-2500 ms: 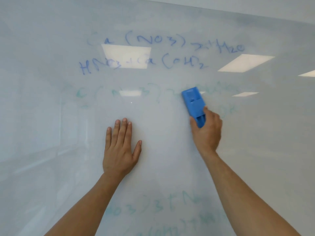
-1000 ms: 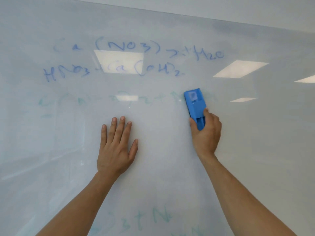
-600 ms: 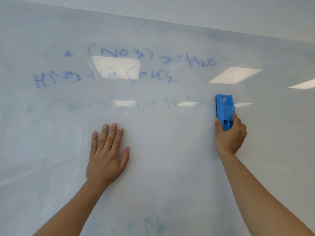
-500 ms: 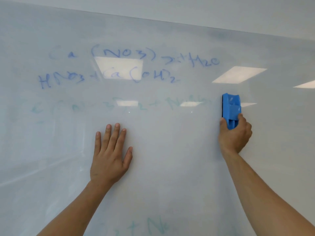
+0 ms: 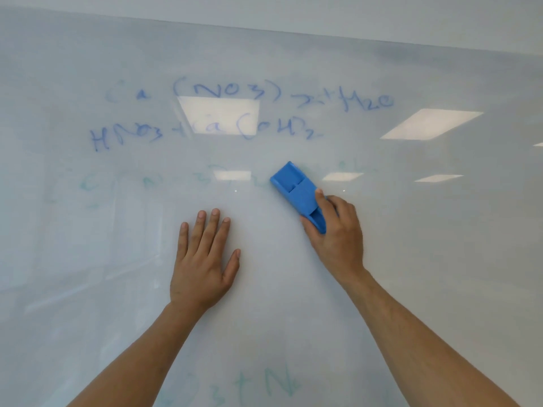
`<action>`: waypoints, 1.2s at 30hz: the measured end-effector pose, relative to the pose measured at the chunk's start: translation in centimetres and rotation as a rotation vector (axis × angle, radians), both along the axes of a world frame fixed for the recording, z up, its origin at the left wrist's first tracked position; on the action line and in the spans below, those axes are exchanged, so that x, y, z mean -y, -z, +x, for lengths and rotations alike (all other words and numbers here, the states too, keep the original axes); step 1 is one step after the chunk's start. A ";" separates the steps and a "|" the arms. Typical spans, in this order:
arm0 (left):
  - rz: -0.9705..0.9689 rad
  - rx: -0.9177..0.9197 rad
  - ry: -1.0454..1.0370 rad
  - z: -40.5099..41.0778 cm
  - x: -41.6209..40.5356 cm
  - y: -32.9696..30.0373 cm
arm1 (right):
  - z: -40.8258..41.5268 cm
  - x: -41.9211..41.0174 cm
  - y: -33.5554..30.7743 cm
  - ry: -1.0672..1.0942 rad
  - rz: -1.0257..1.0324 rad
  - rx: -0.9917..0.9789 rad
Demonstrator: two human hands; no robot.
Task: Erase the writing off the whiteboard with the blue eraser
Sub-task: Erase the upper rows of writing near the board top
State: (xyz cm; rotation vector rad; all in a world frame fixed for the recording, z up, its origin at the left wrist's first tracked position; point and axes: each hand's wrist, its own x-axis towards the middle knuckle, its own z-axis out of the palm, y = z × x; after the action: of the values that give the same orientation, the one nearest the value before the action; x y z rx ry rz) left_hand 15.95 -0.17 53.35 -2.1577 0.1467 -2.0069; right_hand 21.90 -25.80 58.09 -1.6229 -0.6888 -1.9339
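Whiteboard (image 5: 411, 259): right hand (image 5: 338, 233) presses blue eraser (image 5: 296, 192) mid-board.

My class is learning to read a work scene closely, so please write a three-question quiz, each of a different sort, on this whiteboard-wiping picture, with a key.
1. True or false: the left hand lies flat and empty on the whiteboard.
2. Multiple choice: the blue eraser held by the right hand is at A) the top blue line, B) the faint green line, C) the green marks at the bottom edge.
3. Fill in: the two lines of dark writing above the eraser are ____ in colour.

Key: 1 true; 2 B; 3 blue.
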 end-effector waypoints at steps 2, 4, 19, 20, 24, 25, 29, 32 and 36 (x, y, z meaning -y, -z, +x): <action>-0.006 -0.007 -0.004 -0.1 0.0 0.0 | 0.5 2.1 -0.5 -0.022 0.117 -0.068; -0.009 -0.011 -0.008 0.0 -0.1 0.1 | 1.0 4.6 -1.2 -0.073 0.299 -0.175; -0.014 -0.016 -0.022 0.0 0.5 0.0 | -1.0 0.1 -4.6 -0.116 0.333 -0.210; -0.014 -0.018 -0.023 0.0 0.4 0.0 | -1.6 -1.4 -4.5 -0.118 0.258 -0.179; -0.016 -0.026 -0.019 -0.1 0.3 0.0 | -3.7 -6.0 -3.9 -0.081 0.014 -0.085; -0.018 -0.022 -0.013 -0.2 0.4 0.0 | -4.0 -6.8 -3.7 -0.076 -0.038 -0.069; -0.048 0.031 0.082 -0.6 0.6 -0.1 | -4.7 -8.3 -2.2 -0.045 -0.216 -0.046; -0.041 0.075 0.105 -1.4 1.0 -0.8 | -4.5 -8.1 -1.5 -0.063 -0.303 -0.018; 0.133 0.087 -0.065 -2.6 1.4 -3.6 | -4.1 -7.1 -1.2 -0.120 -0.435 0.030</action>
State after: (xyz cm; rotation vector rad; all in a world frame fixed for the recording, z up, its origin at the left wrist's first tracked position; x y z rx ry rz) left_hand 13.40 -1.52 56.94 -1.9660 0.1887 -1.9914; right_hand 17.79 -18.69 59.33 -1.7516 -1.2584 -1.8093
